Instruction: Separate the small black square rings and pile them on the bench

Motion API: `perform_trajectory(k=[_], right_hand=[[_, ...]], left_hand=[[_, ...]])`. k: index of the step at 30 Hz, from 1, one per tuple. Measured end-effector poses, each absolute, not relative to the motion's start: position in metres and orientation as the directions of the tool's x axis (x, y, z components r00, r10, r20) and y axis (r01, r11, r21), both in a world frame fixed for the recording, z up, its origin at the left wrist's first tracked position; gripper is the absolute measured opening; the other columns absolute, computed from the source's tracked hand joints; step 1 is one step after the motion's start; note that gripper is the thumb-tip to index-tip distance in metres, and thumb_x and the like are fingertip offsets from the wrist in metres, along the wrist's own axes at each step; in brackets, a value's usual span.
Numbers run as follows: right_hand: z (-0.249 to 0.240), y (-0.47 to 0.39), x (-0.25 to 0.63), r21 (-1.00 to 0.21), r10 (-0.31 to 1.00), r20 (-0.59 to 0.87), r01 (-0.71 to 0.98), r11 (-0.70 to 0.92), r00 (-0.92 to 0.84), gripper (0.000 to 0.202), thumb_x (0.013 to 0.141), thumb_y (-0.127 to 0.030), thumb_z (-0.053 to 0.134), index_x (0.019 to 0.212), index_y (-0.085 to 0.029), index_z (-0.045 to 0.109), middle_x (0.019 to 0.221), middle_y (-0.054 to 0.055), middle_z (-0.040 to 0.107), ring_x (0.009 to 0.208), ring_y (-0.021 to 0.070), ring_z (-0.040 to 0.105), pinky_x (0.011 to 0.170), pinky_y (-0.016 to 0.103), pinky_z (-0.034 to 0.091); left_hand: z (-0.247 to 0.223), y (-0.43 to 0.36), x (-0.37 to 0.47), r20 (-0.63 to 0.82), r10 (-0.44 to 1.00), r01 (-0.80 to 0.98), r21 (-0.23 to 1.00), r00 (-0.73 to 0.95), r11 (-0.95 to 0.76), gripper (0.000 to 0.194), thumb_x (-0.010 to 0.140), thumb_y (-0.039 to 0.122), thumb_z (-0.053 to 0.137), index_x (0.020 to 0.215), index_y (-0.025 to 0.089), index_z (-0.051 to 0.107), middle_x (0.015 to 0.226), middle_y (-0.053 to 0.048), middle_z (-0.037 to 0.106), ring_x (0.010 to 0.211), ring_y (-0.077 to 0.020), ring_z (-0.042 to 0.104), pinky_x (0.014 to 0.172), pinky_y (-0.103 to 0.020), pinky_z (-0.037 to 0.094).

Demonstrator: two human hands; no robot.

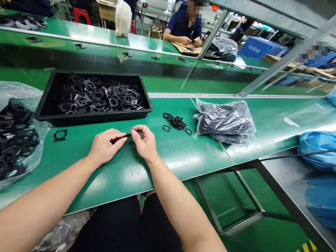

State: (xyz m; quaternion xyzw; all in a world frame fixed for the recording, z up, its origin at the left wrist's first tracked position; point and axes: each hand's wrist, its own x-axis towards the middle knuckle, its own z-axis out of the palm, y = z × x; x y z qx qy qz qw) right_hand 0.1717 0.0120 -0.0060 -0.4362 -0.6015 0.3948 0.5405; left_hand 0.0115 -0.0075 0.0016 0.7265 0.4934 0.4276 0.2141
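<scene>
Over the green table, my left hand is closed on a small black part. My right hand pinches at the far end of that same part, its fingertips close to the left ones. Behind my hands stands a black tray full of flat black parts with round openings. One such black frame lies flat to the left of my left hand. A small pile of black rings lies beyond my right hand, with loose rings beside it.
An open plastic bag of black parts lies at the left. A sealed clear bag sits right of the rings. Behind runs a green conveyor with small black pieces. A person works across it. Blue cloth lies at right.
</scene>
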Motion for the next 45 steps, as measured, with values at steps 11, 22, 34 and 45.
perform_trajectory(k=[11,22,34,45], right_hand=[[-0.001,0.017,0.172,-0.957,0.973,-0.085,-0.255,-0.139,-0.214,0.031,0.064,-0.037,0.076,0.080,-0.015,0.062,0.058,-0.002,0.062,0.049,0.0080,0.057,0.043,0.017,0.044],[-0.002,0.018,0.174,-0.977,0.972,-0.054,-0.188,-0.098,-0.229,0.025,0.062,-0.028,0.073,0.082,-0.014,0.067,0.063,-0.002,0.063,0.051,0.0067,0.054,0.045,0.018,0.042],[-0.004,0.020,0.174,-0.986,0.977,-0.106,-0.109,-0.127,-0.186,0.027,0.058,-0.031,0.076,0.075,-0.014,0.062,0.054,-0.004,0.058,0.042,0.0056,0.047,0.038,0.018,0.039],[0.050,0.060,0.186,-0.983,0.947,-0.178,0.019,-0.180,-0.268,0.026,0.059,-0.028,0.078,0.073,-0.014,0.062,0.057,0.000,0.062,0.045,0.0083,0.054,0.043,0.019,0.045]], left_hand=[[-0.001,-0.007,0.011,0.411,0.911,0.350,0.852,0.011,-0.389,0.022,0.074,0.029,0.064,0.093,0.018,0.069,0.113,-0.010,0.058,0.094,-0.0197,0.062,0.084,-0.035,0.052],[0.004,0.004,0.010,-0.099,0.995,-0.228,0.969,0.011,0.099,0.058,0.058,0.028,0.081,0.110,0.012,0.059,0.081,-0.003,0.070,0.070,-0.0121,0.064,0.068,-0.026,0.051],[-0.003,0.010,0.013,-0.107,0.994,-0.142,0.985,-0.033,0.101,0.058,0.056,0.029,0.080,0.106,0.013,0.055,0.073,-0.002,0.068,0.060,-0.0124,0.061,0.062,-0.028,0.048],[-0.018,0.023,0.004,0.138,0.933,0.005,0.989,-0.332,-0.145,0.049,0.073,0.047,0.065,0.107,0.013,0.058,0.095,-0.009,0.064,0.079,-0.0168,0.061,0.069,-0.031,0.051]])
